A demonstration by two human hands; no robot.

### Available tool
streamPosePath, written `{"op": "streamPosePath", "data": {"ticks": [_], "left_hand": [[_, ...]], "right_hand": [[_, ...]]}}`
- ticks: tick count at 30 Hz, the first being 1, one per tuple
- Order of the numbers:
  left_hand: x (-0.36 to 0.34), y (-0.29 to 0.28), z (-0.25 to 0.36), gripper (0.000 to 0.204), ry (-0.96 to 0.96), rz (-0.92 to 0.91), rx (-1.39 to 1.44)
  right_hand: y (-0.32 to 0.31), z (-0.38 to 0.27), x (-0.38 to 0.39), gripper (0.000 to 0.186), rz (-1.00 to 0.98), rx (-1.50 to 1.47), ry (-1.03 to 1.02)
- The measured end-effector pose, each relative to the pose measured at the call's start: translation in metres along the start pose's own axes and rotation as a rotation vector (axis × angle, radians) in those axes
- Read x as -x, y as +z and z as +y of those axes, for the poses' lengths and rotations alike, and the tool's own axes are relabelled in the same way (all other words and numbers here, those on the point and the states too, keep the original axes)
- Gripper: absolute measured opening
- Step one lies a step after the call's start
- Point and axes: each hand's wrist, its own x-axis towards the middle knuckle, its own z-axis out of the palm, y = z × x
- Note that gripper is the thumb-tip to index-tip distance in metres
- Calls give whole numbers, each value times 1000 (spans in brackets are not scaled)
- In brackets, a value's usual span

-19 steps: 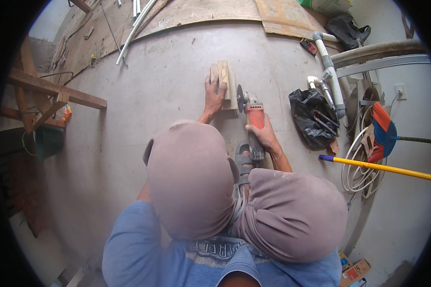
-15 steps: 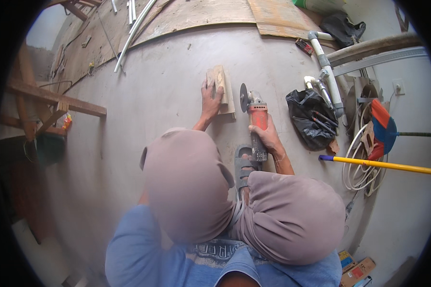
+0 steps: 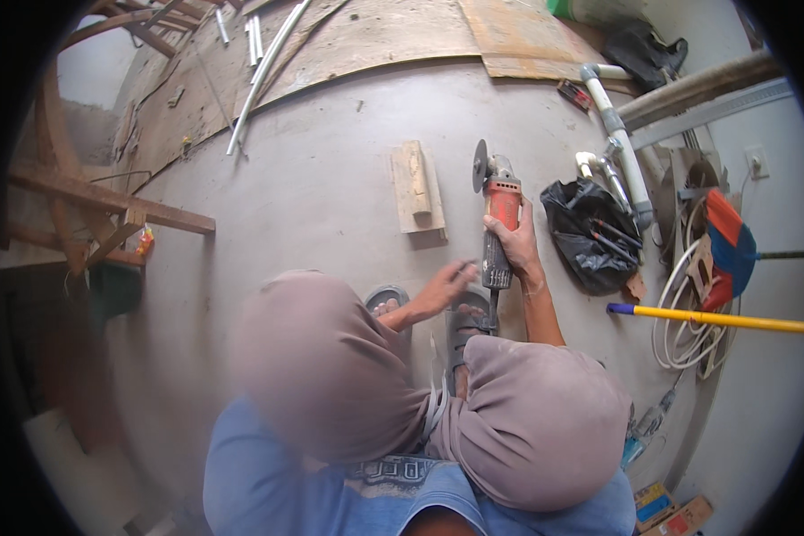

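Observation:
My right hand (image 3: 516,234) is wrapped round the body of a red and black angle grinder (image 3: 504,207), whose thin dark disc (image 3: 480,165) points away from me. Its cord runs down from the rear end toward my right foot. Near that rear end is my left hand (image 3: 445,289), slightly blurred, fingers stretched toward the grinder; I cannot tell if they touch it. Beyond it a wooden float (image 3: 417,195), a flat board with a raised bar on top, lies on the grey floor, with no hand on it.
To the right lie a black plastic bag (image 3: 590,237), grey pipes (image 3: 618,134), a coiled white hose (image 3: 674,330) and a yellow pole (image 3: 715,318). A wooden frame (image 3: 116,192) stands at the left. Plywood sheets (image 3: 527,40) cover the far floor. My sandalled feet are between my knees.
My left hand has let go of the wooden float and come back toward me, to the grinder's rear end. My right hand keeps its hold on the grinder. The view has shifted slightly.

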Motion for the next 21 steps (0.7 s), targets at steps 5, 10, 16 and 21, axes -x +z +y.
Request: {"op": "streamPosePath", "data": {"ticks": [5,10,16,21], "left_hand": [[-16,29,36,52,-151,-141,176],[-25,34,31,51,-6,-100,181],[-35,40,31,58,45,-46,116],[-37,38,40,57,153,-54,93]], "right_hand": [[2,-5,-2,72,30,-20,11],[6,-11,-5,68,63,-18,-45],[1,-28,-8,68,61,-3,-52],[9,-36,-6,65,109,-84,-110]]}}
